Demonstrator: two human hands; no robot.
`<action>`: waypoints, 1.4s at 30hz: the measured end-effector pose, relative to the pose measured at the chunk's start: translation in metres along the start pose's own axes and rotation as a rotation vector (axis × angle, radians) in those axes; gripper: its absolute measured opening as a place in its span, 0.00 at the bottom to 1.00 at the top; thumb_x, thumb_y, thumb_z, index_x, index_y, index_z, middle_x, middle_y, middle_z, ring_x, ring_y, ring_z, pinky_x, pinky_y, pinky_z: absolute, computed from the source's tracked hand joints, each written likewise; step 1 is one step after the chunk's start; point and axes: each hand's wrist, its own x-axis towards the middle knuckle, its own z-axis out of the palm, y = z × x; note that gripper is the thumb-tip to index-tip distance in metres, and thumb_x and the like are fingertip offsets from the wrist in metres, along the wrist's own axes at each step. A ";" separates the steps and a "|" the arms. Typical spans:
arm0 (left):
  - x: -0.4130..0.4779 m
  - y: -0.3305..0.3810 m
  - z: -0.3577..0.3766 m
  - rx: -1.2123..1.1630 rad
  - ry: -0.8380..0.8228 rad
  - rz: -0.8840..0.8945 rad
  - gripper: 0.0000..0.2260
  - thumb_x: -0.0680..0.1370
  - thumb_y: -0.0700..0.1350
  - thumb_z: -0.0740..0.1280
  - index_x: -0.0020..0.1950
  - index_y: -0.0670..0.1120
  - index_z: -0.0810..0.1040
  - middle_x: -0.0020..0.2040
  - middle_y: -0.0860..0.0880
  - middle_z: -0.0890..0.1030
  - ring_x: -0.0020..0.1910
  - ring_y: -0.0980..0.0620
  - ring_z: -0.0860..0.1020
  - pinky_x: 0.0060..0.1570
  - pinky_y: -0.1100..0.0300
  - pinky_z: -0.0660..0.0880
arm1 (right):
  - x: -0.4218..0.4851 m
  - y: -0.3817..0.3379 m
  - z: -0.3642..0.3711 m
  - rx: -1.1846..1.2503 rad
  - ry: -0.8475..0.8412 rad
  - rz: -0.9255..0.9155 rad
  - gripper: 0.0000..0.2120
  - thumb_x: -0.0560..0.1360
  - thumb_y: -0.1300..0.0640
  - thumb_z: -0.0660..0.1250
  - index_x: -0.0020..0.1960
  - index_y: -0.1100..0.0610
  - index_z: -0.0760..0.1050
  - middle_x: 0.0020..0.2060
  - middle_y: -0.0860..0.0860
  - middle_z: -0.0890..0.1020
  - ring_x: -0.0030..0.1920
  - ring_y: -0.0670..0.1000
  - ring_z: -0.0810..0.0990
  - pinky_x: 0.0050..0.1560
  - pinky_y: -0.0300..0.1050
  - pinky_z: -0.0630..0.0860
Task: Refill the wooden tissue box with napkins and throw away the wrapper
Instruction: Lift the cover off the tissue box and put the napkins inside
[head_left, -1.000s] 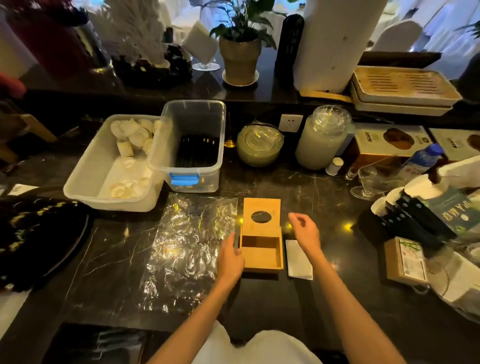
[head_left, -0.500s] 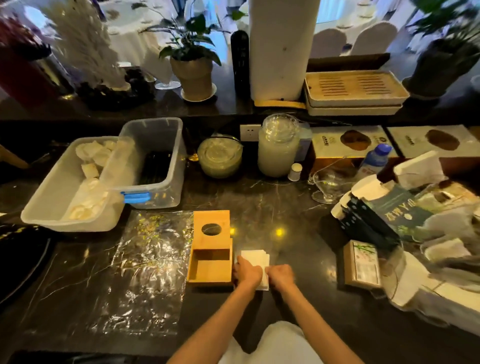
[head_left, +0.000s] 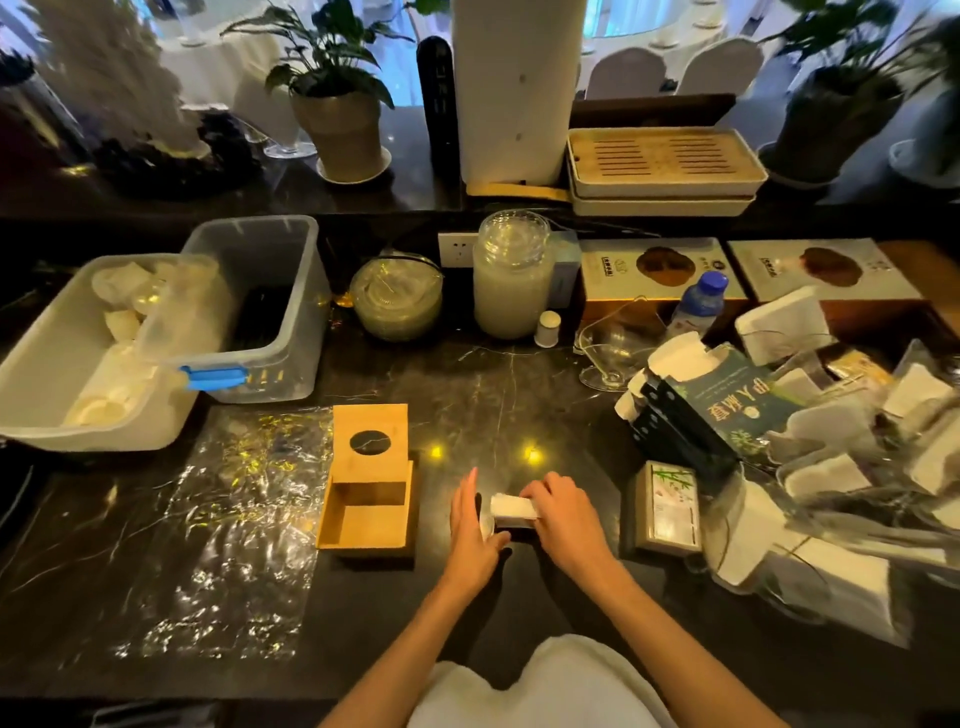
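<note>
The wooden tissue box (head_left: 366, 525) lies on the dark counter with its lid (head_left: 370, 441), which has a round hole, slid back so the inside shows empty. To its right a small stack of white napkins (head_left: 511, 506) is squeezed between my two hands. My left hand (head_left: 470, 525) presses flat against the stack's left side, fingers straight. My right hand (head_left: 563, 512) curls over its right side and top. The clear plastic wrapper (head_left: 228, 525) lies flat and crinkled on the counter, left of the box.
Two plastic bins (head_left: 260, 322) stand at the back left. Behind the box are a glass bowl (head_left: 397, 296), a tall jar (head_left: 511, 275) and a glass cup (head_left: 608, 345). A small packet (head_left: 667, 506) and heaped napkin packs (head_left: 831, 467) crowd the right side.
My left hand left the box's side and both hands came onto the napkins lying flat to its right. They have since gathered the napkins into a raised stack pressed between them.
</note>
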 end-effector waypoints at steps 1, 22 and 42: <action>0.001 0.000 0.005 0.031 -0.030 0.054 0.39 0.74 0.34 0.70 0.78 0.50 0.53 0.77 0.51 0.57 0.75 0.55 0.56 0.73 0.57 0.54 | -0.005 0.006 0.001 -0.026 -0.010 -0.020 0.14 0.73 0.53 0.70 0.58 0.51 0.76 0.55 0.50 0.77 0.54 0.53 0.76 0.51 0.46 0.74; 0.008 0.000 0.007 -0.117 -0.229 -0.060 0.13 0.79 0.44 0.65 0.62 0.53 0.69 0.63 0.48 0.76 0.61 0.53 0.76 0.51 0.66 0.77 | -0.031 0.043 -0.002 0.908 -0.155 0.276 0.20 0.77 0.65 0.65 0.66 0.50 0.71 0.62 0.48 0.77 0.64 0.51 0.75 0.63 0.46 0.76; -0.004 0.012 -0.150 0.059 0.321 -0.018 0.09 0.82 0.44 0.60 0.60 0.47 0.76 0.52 0.50 0.79 0.48 0.56 0.79 0.43 0.67 0.77 | -0.015 -0.009 0.009 2.021 -0.403 0.691 0.19 0.80 0.66 0.57 0.71 0.63 0.65 0.61 0.62 0.78 0.61 0.61 0.77 0.58 0.57 0.78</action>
